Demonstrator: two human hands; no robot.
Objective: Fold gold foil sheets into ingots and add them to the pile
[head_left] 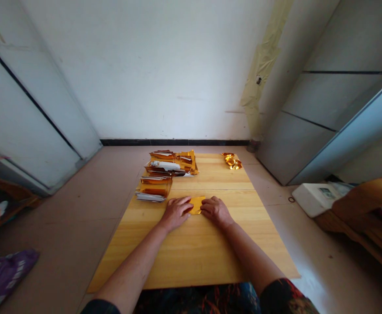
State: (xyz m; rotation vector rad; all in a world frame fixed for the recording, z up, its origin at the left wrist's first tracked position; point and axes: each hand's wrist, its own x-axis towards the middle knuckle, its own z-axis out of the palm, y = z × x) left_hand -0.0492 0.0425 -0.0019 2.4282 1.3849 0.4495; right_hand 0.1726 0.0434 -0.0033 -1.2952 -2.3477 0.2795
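Note:
A small sheet of gold foil paper (196, 205) lies on the wooden table (191, 257) between my hands. My left hand (177, 212) pinches its left edge, fingers bent and thumb pressed in. On the opposite edge, my right hand (217, 211) grips the foil paper with curled fingers. The fingertips partly cover both ends of the sheet. Just beyond my left hand sits a stack of gold foil sheets (156, 185) with white edges. More such sheets (187, 161) lie behind it in a loose bundle.
Two or so folded shiny gold pieces (234, 163) rest at the table's far right corner. A white wall (164, 87) stands beyond the table. To the right are a grey refrigerator (308, 113) and a white box (313, 198); a purple bag (10, 274) lies at lower left.

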